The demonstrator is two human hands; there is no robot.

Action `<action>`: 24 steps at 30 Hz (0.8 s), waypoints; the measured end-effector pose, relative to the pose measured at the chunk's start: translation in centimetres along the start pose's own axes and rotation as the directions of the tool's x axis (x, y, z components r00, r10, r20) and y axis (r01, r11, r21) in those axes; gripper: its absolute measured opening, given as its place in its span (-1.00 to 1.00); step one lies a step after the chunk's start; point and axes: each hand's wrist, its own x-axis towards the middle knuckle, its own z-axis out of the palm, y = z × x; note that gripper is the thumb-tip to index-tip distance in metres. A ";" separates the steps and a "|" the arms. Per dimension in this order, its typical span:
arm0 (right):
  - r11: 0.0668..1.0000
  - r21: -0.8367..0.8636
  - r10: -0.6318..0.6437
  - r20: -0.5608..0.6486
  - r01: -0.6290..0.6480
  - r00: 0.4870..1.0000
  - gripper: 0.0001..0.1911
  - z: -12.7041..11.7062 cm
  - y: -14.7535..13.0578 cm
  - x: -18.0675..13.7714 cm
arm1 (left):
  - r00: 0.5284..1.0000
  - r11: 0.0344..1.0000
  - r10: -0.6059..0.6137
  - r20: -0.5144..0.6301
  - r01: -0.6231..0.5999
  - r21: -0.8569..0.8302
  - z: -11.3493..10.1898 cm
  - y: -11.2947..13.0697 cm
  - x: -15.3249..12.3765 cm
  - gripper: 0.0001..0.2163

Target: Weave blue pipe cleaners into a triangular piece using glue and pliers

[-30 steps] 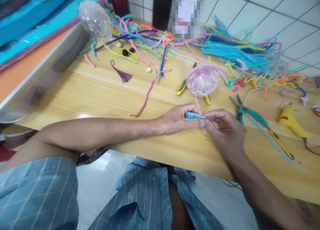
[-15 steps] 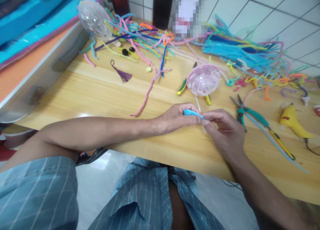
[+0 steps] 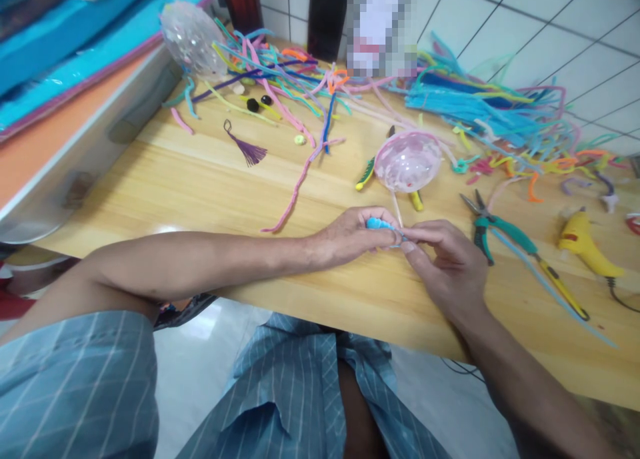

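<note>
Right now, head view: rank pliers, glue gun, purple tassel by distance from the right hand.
From the right hand, pinching the blue pipe cleaner:
1. pliers, just right of it
2. glue gun, farther right
3. purple tassel, far left

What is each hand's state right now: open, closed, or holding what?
Left hand: closed around the blue fuzzy coil.
Right hand: fingertips pinching the same coil's end.

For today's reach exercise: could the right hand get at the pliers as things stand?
Probably yes. The pliers lie on the table just beside the right hand, nothing between; but it is pinching the blue coil with the left hand.
</note>
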 end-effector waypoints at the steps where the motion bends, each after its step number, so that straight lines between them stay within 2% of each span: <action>1: 1.000 -0.011 -0.010 -0.001 0.010 1.000 -0.75 0.0 0.0 0.0 | 1.000 1.000 0.000 -0.002 0.000 -0.001 0.0 -0.1 0.0 -0.82; 8: 0.998 -0.048 -0.033 -0.009 0.033 0.999 -0.76 0.0 -0.1 0.2 | 1.000 0.999 -0.020 0.011 0.021 -0.026 0.1 -0.2 0.0 -0.81; 12: 0.994 -0.056 -0.091 0.000 0.091 0.996 -0.73 0.0 -0.2 0.2 | 0.999 0.998 -0.042 0.018 0.043 -0.036 0.1 -0.1 0.0 -0.82; 16: 0.986 -0.123 -0.116 0.007 0.116 0.993 -0.73 -0.1 -0.4 0.2 | 0.998 0.997 -0.052 0.023 0.053 -0.049 0.0 -0.1 -0.1 -0.80; 24: 0.957 -0.209 -0.200 0.029 0.202 0.979 -0.62 -0.2 -0.3 -0.2 | 0.999 0.997 -0.037 0.020 0.038 -0.062 0.0 -0.5 0.1 -0.73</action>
